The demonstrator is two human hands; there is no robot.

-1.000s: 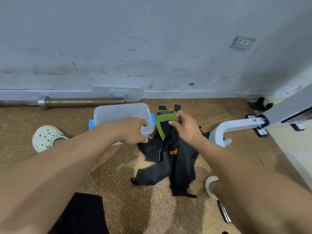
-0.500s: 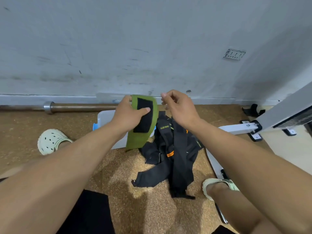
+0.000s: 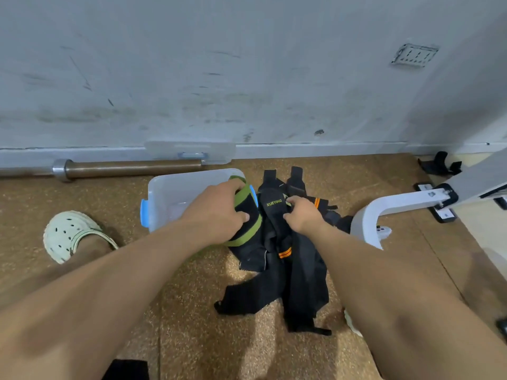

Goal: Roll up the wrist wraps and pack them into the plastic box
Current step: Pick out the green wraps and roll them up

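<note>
The left hand (image 3: pixel 219 212) has its fingers and thumb curled round a green wrist wrap (image 3: pixel 245 215) with a black patch, a closed grip, holding it over the near right corner of the plastic box (image 3: pixel 175 193). The right hand (image 3: pixel 303 215) pinches the top of the black wrist wraps (image 3: pixel 285 259), its fingertips closed on the cloth just beside yellow lettering that reads "XUEYING". Those black wraps lie in a loose pile on the cork-coloured floor (image 3: pixel 192 325), some with orange stripes, touching the box's right side. The box is clear with blue latches and stands open on the floor; its inside is mostly hidden by the left hand, and no contents can be made out. Its clear lid (image 3: pixel 192 152) leans against the wall behind, beside a barbell (image 3: pixel 123 168). A pale green clog (image 3: pixel 68 234) sits left of the box.
</note>
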